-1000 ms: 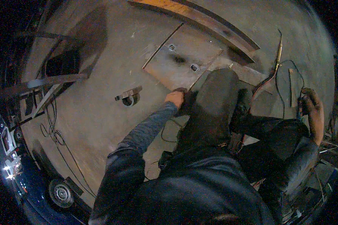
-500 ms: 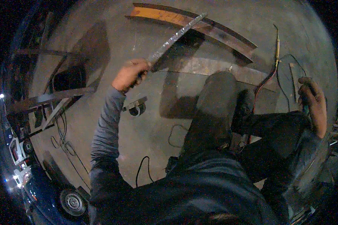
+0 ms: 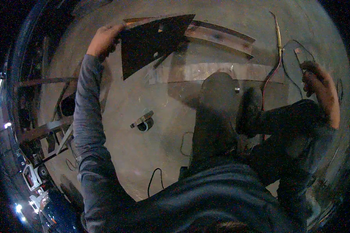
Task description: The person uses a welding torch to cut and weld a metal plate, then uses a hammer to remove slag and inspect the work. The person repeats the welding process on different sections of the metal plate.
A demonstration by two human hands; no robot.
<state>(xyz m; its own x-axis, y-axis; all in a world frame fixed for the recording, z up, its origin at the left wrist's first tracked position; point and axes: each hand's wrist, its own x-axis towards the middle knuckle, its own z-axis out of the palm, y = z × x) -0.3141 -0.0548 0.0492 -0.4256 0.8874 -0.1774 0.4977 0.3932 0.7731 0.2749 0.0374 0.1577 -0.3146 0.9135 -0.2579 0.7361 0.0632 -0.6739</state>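
The person's left hand point(image 3: 104, 40) pinches a thin, dark, flat metal plate point(image 3: 142, 46) by its near edge. The plate lies directly right of that hand, tilted, its longer extent running rightward and slightly up to a far corner. The right hand point(image 3: 321, 83) is well apart, fingers curled; whether it grips anything cannot be told. Beyond the plate, a long rust-brown steel beam point(image 3: 225, 37) is partly covered. The left fingertips are hidden, and the plate's shaded face shows little detail.

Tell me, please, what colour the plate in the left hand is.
The plate looks nearly black, best seen in the head view.
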